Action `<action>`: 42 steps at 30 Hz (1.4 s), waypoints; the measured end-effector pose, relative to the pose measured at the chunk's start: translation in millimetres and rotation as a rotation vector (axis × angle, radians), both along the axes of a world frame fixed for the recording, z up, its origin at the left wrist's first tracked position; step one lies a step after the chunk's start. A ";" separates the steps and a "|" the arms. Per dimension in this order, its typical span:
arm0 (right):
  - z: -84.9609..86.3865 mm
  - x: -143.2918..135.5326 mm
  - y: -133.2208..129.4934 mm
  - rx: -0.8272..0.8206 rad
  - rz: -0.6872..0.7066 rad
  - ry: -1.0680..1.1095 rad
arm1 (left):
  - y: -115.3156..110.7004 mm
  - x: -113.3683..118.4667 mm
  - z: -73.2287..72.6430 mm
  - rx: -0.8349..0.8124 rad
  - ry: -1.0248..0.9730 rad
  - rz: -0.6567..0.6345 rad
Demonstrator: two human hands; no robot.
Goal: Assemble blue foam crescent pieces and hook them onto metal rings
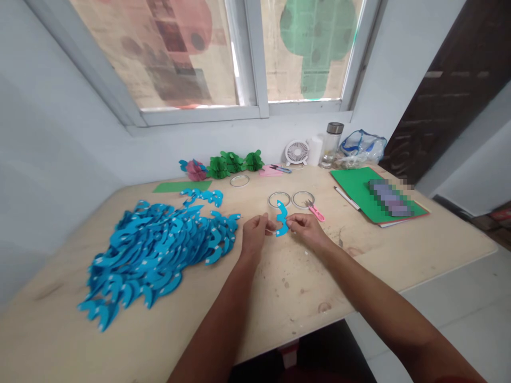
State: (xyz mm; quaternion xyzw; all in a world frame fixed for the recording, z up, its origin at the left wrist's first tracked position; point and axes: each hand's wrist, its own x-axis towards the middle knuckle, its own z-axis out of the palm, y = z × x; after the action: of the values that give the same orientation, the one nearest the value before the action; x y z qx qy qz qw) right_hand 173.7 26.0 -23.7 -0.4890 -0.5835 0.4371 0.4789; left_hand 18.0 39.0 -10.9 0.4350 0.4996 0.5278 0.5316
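Here, scalloped cutout (282,219), right grip (305,227).

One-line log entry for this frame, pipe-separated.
right hand: holds blue cutout | left hand: beside it, contact unclear | blue pile: left | pink snips: beyond right hand

Soft daylight through papered window (315,56); faint shadows, mild blur, edges stretched.

You have bright blue paper pieces (159,250) dotted with white squares, a pale tan desk (399,250) with brown knots, a green folder (355,191) edged red, and pink-handled snips (316,212) beside silvery rings (279,199).
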 end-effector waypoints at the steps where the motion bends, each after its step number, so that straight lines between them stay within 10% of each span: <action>1: 0.2 0.1 -0.1 0.003 0.002 -0.001 | -0.8 0.1 1.0 0.005 0.008 -0.003; 12: 1.5 -2.4 -2.6 -0.004 0.041 0.019 | -2.2 1.2 6.9 -0.006 -0.091 -0.191; 42: 4.3 -4.6 -7.9 -0.005 0.037 0.004 | -8.9 5.7 12.8 0.044 -0.042 -0.129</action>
State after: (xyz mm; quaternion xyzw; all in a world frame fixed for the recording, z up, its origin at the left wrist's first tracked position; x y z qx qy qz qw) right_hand 169.0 18.1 -19.5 -0.4786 -0.5904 0.4482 0.4706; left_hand 23.7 30.1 1.8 0.4667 0.4475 0.5124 0.5651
